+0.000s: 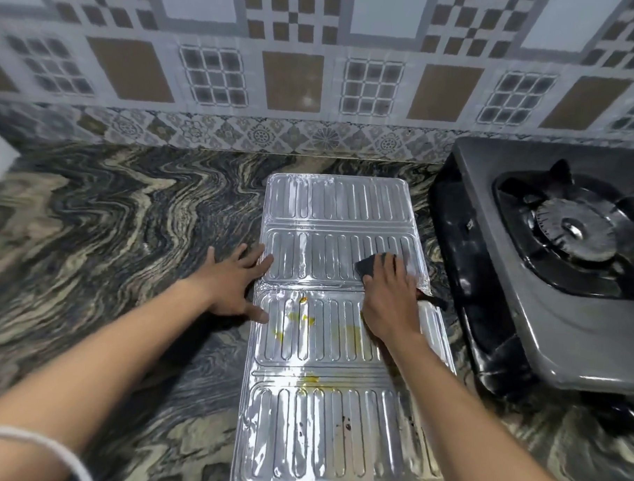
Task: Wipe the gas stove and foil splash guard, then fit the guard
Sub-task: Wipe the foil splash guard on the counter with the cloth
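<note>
Ribbed foil guard (325, 349) lies flat, yellow-stained; right hand (389, 301) grip presses a dark cloth (370, 264), left hand (230, 283) splayed wide.

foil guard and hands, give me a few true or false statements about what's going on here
1. The foil splash guard lies flat on the counter. True.
2. The right hand presses a dark cloth onto the guard. True.
3. The left hand is lifted clear of the guard. False: its fingertips rest on the guard's left edge.
4. The guard is spotless. False: yellow stains show on its nearer panels.
5. The gas stove sits left of the guard. False: it sits to the right.
</note>
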